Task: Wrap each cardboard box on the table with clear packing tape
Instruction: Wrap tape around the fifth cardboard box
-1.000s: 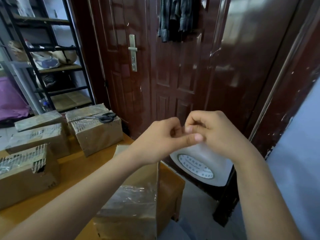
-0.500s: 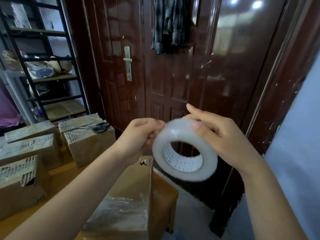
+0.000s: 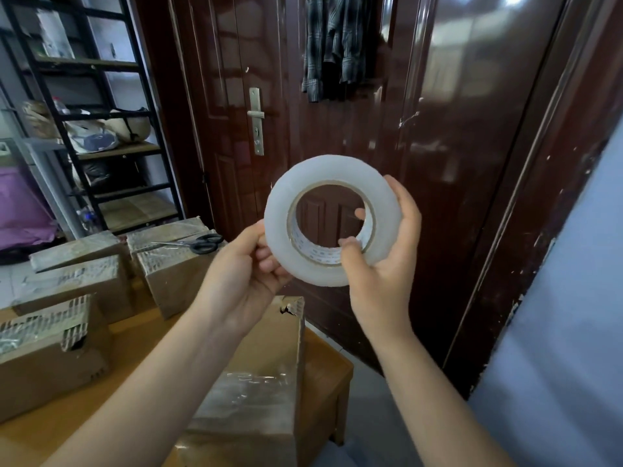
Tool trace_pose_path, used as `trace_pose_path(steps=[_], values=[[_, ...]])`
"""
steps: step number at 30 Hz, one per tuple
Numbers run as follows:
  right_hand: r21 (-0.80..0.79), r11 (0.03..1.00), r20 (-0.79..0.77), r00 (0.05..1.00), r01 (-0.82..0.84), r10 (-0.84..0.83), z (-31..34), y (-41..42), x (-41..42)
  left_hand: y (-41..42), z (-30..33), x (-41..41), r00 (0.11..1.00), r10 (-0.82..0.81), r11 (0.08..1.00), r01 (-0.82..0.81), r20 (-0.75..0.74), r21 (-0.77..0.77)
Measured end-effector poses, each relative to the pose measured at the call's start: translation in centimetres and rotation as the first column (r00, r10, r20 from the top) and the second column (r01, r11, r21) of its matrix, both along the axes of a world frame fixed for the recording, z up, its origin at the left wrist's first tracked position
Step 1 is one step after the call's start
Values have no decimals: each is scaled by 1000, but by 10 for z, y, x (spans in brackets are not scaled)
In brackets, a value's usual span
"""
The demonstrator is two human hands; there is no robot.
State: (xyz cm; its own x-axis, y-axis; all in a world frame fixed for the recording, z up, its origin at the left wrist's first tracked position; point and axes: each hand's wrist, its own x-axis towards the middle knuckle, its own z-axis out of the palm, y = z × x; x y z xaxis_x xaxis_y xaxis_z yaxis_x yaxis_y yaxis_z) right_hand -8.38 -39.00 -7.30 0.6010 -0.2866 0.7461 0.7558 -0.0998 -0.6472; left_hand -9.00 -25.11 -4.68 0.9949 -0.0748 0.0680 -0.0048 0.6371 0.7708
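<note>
Clear tape roll (image 3: pixel 332 183) hides right fingers (image 3: pixel 360 214).

both arms raised ahead — left hand (image 3: pixel 242 278) pinching with curled fingers, right hand (image 3: pixel 384 264) cupped, thumb hooked inward.

The round roll of packing tape (image 3: pixel 332 220) is milky white, and its inner cardboard core (image 3: pixel 305 249) is white with small grey dots. The rectangular cardboard boxes (image 3: pixel 175 274) are brown, with shiny clear strips on top. The scissors (image 3: pixel 199 245) have black handles. The wooden table (image 3: pixel 323 369) is orange-brown. The glossy door (image 3: pixel 337 136) is dark red-brown. The hanging shirt (image 3: pixel 337 42) has a grey plaid pattern.
</note>
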Motion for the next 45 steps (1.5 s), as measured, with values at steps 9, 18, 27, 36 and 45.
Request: trace_pose_path(steps=[9, 18, 27, 36, 45], values=[[-955, 260, 171, 982, 144, 85, 25, -89, 17, 97, 8, 26, 978, 206, 851, -195, 31, 488], [-702, 552, 373, 893, 450, -253, 1, -113, 18, 113, -10, 21, 990, 37, 679, -124, 134, 724], [-612, 726, 331, 936, 312, -123, -11, -115, 14, 123, -21, 16, 999, 5, 640, 26, -37, 768], [-925, 338, 198, 980, 176, 32, -13, -123, 38, 128, -43, 8, 987, 136, 382, -135, 88, 914], [-959, 187, 227, 971, 211, 69, -21, -121, 39, 147, -67, 7, 967, 252, 451, -155, 42, 879]])
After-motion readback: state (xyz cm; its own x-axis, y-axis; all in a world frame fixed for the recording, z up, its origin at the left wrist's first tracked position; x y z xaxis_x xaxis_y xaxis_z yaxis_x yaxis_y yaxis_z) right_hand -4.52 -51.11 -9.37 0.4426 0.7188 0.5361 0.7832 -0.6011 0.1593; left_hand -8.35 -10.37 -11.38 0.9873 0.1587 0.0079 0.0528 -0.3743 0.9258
